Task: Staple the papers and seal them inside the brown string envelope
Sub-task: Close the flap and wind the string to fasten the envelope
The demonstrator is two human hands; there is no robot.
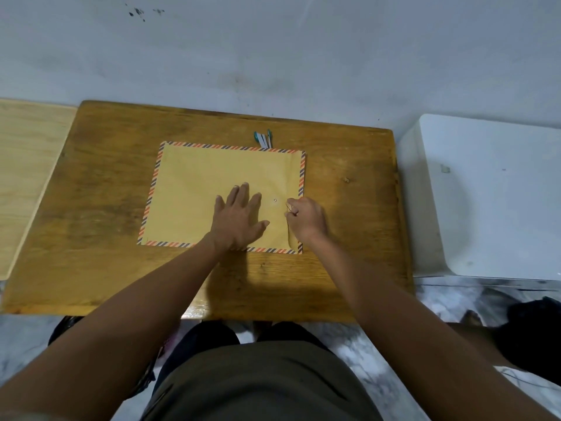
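The brown envelope (194, 183) with a striped red and blue border lies flat on the wooden table (100, 208). My left hand (238, 217) presses flat on it with straight, spread fingers. A small round fastener button (275, 200) sits just right of those fingers. Right of the button, my right hand (306, 218) pinches the thin closing string over the envelope's flap end. A green and white stapler (263, 138) lies just beyond the envelope's far edge. No papers are in sight.
A lighter wooden board (27, 165) adjoins the table on the left. A white box-like unit (491, 196) stands to the right. The wall rises right behind the table. My lap and marbled floor are below the near edge.
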